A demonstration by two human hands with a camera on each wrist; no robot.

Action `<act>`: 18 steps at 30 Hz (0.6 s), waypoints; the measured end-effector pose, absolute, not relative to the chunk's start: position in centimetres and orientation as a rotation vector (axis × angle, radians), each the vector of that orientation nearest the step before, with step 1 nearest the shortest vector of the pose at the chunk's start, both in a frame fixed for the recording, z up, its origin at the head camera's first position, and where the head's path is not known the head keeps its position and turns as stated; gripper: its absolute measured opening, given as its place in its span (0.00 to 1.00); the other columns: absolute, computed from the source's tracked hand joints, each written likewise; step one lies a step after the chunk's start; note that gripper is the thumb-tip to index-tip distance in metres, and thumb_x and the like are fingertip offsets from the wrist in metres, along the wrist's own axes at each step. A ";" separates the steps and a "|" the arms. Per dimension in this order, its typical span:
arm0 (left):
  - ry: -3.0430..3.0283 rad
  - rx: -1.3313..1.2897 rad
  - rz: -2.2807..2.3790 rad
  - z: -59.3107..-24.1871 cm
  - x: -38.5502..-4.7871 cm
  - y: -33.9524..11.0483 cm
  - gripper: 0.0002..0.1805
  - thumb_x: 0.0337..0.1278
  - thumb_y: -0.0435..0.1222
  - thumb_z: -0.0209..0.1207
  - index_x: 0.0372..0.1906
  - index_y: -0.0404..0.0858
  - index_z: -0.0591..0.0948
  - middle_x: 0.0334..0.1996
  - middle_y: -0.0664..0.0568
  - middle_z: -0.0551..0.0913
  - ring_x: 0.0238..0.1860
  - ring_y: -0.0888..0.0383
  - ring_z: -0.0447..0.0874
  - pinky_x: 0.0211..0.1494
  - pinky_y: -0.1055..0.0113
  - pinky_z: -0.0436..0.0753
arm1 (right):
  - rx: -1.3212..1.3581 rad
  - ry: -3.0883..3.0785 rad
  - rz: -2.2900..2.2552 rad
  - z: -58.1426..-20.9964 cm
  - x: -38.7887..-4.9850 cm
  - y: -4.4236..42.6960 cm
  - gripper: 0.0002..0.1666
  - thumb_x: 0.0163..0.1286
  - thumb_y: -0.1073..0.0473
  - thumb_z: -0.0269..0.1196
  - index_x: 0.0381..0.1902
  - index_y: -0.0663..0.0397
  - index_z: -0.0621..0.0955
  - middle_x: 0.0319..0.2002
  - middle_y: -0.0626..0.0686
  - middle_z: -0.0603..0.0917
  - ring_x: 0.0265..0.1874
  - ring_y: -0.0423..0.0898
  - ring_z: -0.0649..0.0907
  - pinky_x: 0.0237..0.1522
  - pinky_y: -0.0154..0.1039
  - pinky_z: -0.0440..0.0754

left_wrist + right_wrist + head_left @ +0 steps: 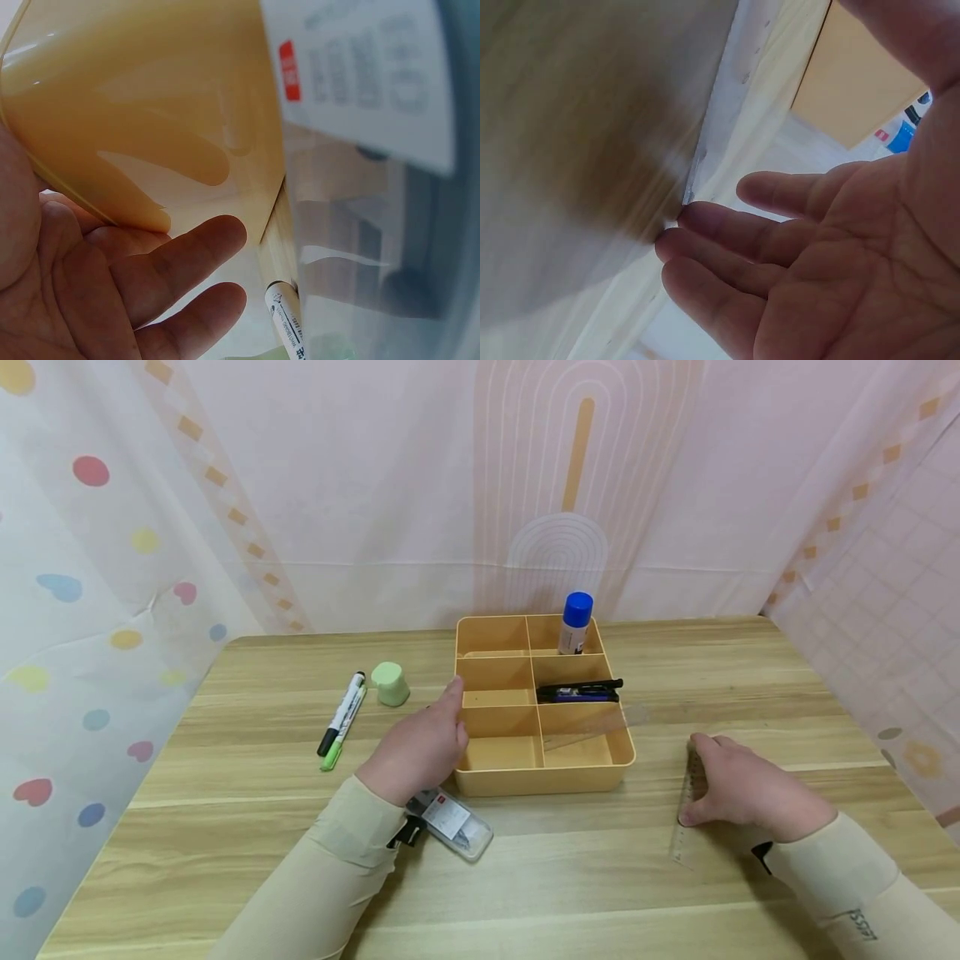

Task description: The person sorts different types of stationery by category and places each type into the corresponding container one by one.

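Note:
My left hand (420, 747) lies against the left wall of the yellow divided organizer (543, 781), its forefinger along the rim. In the left wrist view, that hand (105, 277) has a fingertip on the organizer's outer side (180, 97), with the other fingers loosely extended. My right hand (750, 789) is over a clear ruler (681, 843) on the table, right of the organizer, with thumb and fingertips at it. The right wrist view shows that hand (817, 262) with fairly straight fingers, one tip touching the ruler's end (731, 82).
A glue stick (575, 627), dark pens (577, 693) and another clear ruler (588, 731) occupy the organizer's right-hand compartments. Two markers (343, 718) and a green lump-shaped object (391, 685) sit at left. A clear case (457, 827) lies under my left wrist, before the organizer.

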State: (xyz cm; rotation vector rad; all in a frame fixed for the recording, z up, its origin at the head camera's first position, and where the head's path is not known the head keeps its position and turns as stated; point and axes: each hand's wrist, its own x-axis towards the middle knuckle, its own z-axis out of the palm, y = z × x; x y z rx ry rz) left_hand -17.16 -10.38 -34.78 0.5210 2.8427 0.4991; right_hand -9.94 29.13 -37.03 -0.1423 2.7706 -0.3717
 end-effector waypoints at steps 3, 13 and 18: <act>2.844 0.520 0.502 -34.8 -17.2 -10.4 0.38 0.80 0.41 0.42 0.86 0.35 0.47 0.84 0.45 0.58 0.28 0.52 0.76 0.38 0.60 0.79 | -0.144 2.782 -0.360 -37.0 -10.0 29.0 0.71 0.49 0.43 0.85 0.72 0.84 0.61 0.64 0.83 0.72 0.64 0.78 0.75 0.63 0.70 0.75; 2.844 0.520 0.499 -34.9 -17.3 -10.4 0.38 0.80 0.41 0.43 0.86 0.35 0.47 0.84 0.45 0.56 0.25 0.52 0.74 0.34 0.61 0.77 | -0.143 2.793 -0.339 -36.9 -9.9 28.7 0.69 0.48 0.44 0.85 0.70 0.85 0.62 0.61 0.82 0.75 0.61 0.76 0.77 0.62 0.69 0.77; 2.846 0.528 0.484 -34.9 -17.3 -10.4 0.38 0.80 0.41 0.43 0.86 0.34 0.47 0.84 0.45 0.57 0.25 0.52 0.74 0.34 0.62 0.78 | -0.159 2.801 -0.337 -36.8 -10.0 28.7 0.69 0.46 0.45 0.86 0.69 0.86 0.63 0.59 0.80 0.76 0.59 0.75 0.78 0.61 0.68 0.77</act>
